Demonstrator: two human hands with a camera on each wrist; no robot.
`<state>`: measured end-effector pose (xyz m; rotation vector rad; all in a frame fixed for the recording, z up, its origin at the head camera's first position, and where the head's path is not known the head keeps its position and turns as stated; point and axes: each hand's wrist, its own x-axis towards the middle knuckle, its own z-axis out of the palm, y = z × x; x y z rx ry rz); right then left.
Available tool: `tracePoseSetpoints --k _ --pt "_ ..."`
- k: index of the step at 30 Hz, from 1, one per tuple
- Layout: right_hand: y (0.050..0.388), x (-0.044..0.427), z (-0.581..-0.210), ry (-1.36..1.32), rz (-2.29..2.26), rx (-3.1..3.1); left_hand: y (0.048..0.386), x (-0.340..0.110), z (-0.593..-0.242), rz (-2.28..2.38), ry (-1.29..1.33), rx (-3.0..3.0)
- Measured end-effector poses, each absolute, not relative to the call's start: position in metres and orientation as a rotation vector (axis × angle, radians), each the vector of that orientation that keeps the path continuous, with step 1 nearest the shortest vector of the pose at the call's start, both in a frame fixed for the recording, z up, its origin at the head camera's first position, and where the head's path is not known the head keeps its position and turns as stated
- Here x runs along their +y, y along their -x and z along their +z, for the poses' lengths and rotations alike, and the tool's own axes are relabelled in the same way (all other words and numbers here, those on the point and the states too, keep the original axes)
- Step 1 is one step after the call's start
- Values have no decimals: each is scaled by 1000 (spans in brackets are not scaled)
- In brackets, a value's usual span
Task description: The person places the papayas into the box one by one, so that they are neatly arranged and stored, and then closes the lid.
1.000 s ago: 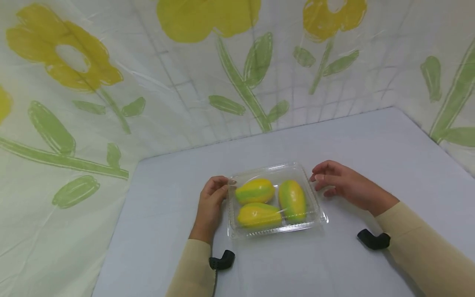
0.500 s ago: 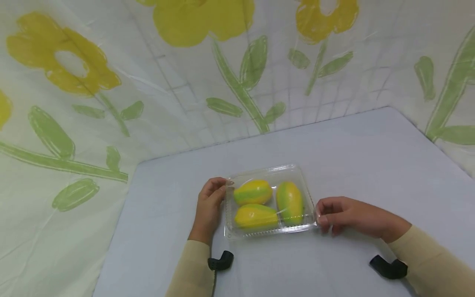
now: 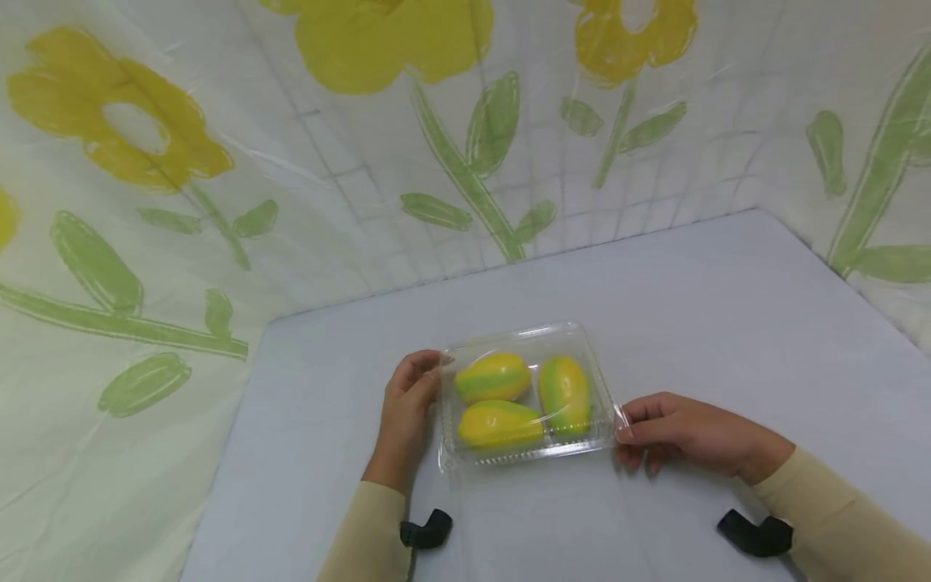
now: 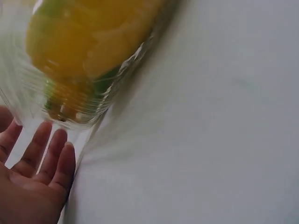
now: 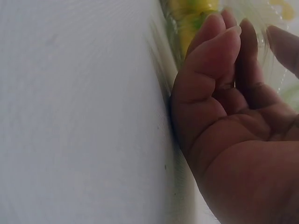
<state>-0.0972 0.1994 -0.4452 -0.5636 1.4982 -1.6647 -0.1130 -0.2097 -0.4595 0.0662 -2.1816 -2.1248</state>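
Observation:
A clear plastic clamshell box (image 3: 524, 339) with a ridged rim sits on the table, its lid over the fruit. Three yellow-and-green fruits, shaped like small papayas or mangoes, show through it: an upper left fruit (image 3: 493, 377), a lower left fruit (image 3: 500, 424) and an upright right fruit (image 3: 565, 394). My left hand (image 3: 409, 408) pinches the box's left rim near the far corner; in the left wrist view its fingers (image 4: 35, 149) reach against the plastic. At the near right corner my right hand (image 3: 694, 432) pinches the rim, thumb on top and other fingers curled below.
The pale table (image 3: 349, 453) extends around the box on every side. Behind and to the left hangs a white sheet (image 3: 313, 242) printed with yellow flowers. Black wrist pieces stick out from the left sleeve (image 3: 369, 529) and right sleeve (image 3: 836, 501).
My right hand has come from beside the box's upper right, moving nearer me, and now pinches the near right corner. My left hand has stayed on the left rim.

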Motion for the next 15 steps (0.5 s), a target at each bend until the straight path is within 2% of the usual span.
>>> tracePoseSetpoints --k 4,9,11,15 --pt "97 199 -445 546 -1676 1497 90 -215 -451 -2071 -179 -2306" --pt "96 198 -445 536 -1681 1495 51 -229 -439 -2281 -276 -2388" --pt "96 197 -445 532 -1684 1499 38 -234 -435 -2442 -198 -2436" --pt "96 197 -447 522 -1696 1506 20 -236 -431 -2670 126 -2526"
